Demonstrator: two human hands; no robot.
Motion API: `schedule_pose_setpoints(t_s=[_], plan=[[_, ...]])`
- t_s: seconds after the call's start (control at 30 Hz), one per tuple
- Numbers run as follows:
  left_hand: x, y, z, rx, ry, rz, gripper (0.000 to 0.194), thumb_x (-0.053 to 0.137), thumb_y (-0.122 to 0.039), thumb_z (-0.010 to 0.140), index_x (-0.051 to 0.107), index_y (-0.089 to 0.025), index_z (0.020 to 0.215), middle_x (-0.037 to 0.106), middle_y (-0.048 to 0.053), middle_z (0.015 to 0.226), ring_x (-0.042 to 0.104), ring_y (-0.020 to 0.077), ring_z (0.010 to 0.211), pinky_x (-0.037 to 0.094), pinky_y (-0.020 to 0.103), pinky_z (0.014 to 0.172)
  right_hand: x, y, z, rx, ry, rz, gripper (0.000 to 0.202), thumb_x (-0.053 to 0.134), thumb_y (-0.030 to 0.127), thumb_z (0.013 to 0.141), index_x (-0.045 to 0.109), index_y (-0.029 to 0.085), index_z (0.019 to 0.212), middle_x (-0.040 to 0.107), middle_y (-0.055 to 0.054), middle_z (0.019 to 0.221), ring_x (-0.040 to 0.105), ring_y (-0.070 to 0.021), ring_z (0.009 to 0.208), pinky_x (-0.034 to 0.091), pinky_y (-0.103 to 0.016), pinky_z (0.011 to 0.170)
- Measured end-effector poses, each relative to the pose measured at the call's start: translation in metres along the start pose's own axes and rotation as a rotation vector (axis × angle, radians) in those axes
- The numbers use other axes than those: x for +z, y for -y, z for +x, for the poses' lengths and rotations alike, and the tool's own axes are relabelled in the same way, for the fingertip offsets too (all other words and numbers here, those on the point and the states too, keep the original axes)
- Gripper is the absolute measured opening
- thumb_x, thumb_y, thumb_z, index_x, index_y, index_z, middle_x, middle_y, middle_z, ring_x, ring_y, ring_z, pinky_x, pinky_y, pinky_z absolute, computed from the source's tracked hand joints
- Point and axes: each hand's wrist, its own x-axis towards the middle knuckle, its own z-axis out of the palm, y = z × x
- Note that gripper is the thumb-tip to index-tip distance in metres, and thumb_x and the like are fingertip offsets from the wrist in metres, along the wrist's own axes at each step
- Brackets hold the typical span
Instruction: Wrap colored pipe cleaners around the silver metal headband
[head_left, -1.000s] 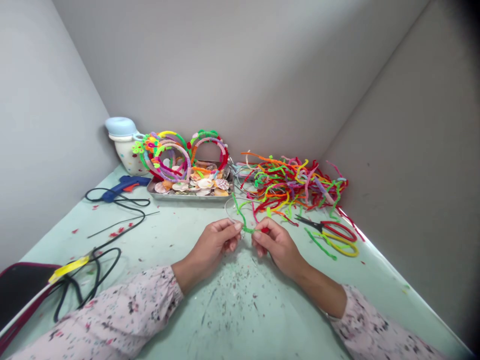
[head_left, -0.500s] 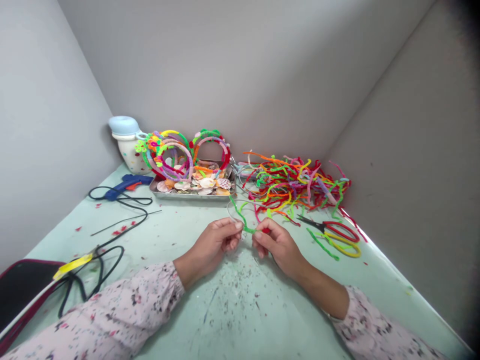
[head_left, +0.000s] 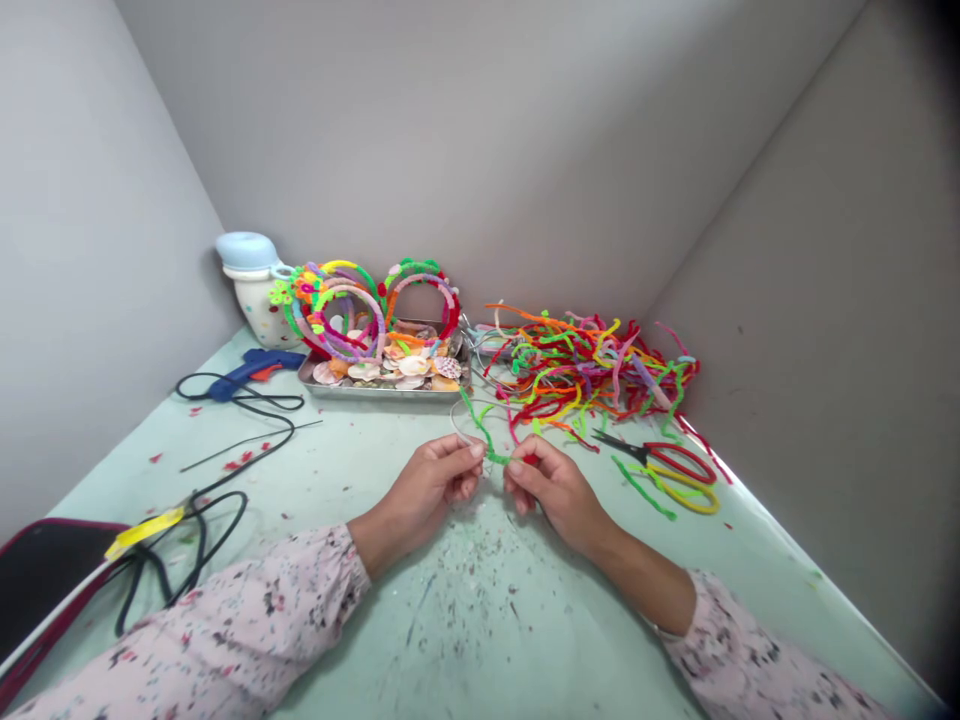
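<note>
A fuzzy green pipe cleaner [head_left: 487,432] stretches between my hands, one end rising loose toward the tray. My left hand [head_left: 435,488] is closed, thumb and forefinger pinching it from the left. From the other side my right hand [head_left: 559,492] pinches it too, its fingers curled in. A bit of red fuzz [head_left: 531,460] shows at the right fingertips. Behind the green strand curves a thin pale wire loop [head_left: 454,418], running down to my left fingers; whether they grip it I cannot tell. A pink pipe cleaner [head_left: 511,418] stands just behind the right fingers.
Behind my hands, a metal tray [head_left: 382,394] holds shells and wrapped hoops [head_left: 352,320]. Tangled pipe cleaners [head_left: 592,370] lie at the back right, scissors [head_left: 675,470] in front of them. A blue glue gun [head_left: 251,370], its black cord [head_left: 244,490] and a lidded cup [head_left: 259,290] occupy the left.
Both hands keep the same pinch on the green pipe cleaner and have barely moved. The view has shifted very slightly.
</note>
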Motion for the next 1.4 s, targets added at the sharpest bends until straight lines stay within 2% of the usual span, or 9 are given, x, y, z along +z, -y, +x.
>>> schedule_pose_setpoints(t_s=[0.43, 0.83, 1.03, 1.4], plan=[[-0.0011, -0.0012, 0.0002, -0.005, 0.038, -0.011, 0.019, 0.065, -0.028, 0.077, 0.056, -0.013, 0.069, 0.046, -0.004, 0.058, 0.038, 0.0044, 0.047, 0.022, 0.02, 0.046, 0.0006, 0.0007, -0.0006, 0.004, 0.02, 0.005, 0.024, 0.059, 0.04, 0.083, 0.048, 0.02, 0.079, 0.06, 0.003, 0.066, 0.05, -0.0089, 0.049, 0.039, -0.023, 0.05], [0.001, 0.0007, 0.0001, 0.014, -0.011, 0.007, 0.021, 0.067, -0.033, 0.075, 0.059, -0.014, 0.075, 0.048, -0.004, 0.063, 0.038, 0.0038, 0.048, 0.024, 0.019, 0.046, -0.0011, -0.0012, 0.0004, -0.019, -0.02, -0.013, 0.023, 0.059, 0.041, 0.084, 0.05, 0.02, 0.079, 0.058, 0.003, 0.065, 0.05, -0.0092, 0.048, 0.04, -0.023, 0.049], [-0.0012, 0.0025, 0.0012, 0.002, 0.001, 0.0, 0.019, 0.066, -0.031, 0.077, 0.059, -0.013, 0.075, 0.044, -0.005, 0.056, 0.037, 0.0042, 0.046, 0.021, 0.019, 0.045, -0.0009, -0.0018, 0.0007, -0.03, -0.018, 0.001, 0.022, 0.059, 0.039, 0.084, 0.051, 0.02, 0.079, 0.058, 0.003, 0.064, 0.05, -0.0089, 0.048, 0.039, -0.023, 0.048], [-0.0021, 0.0014, 0.0005, -0.007, 0.031, -0.024, 0.016, 0.065, -0.029, 0.078, 0.063, -0.013, 0.08, 0.049, -0.003, 0.064, 0.039, 0.0035, 0.048, 0.021, 0.019, 0.045, -0.0016, -0.0025, 0.0002, -0.032, 0.002, 0.01, 0.021, 0.057, 0.038, 0.085, 0.05, 0.02, 0.079, 0.059, 0.004, 0.065, 0.05, -0.0083, 0.048, 0.04, -0.022, 0.048]])
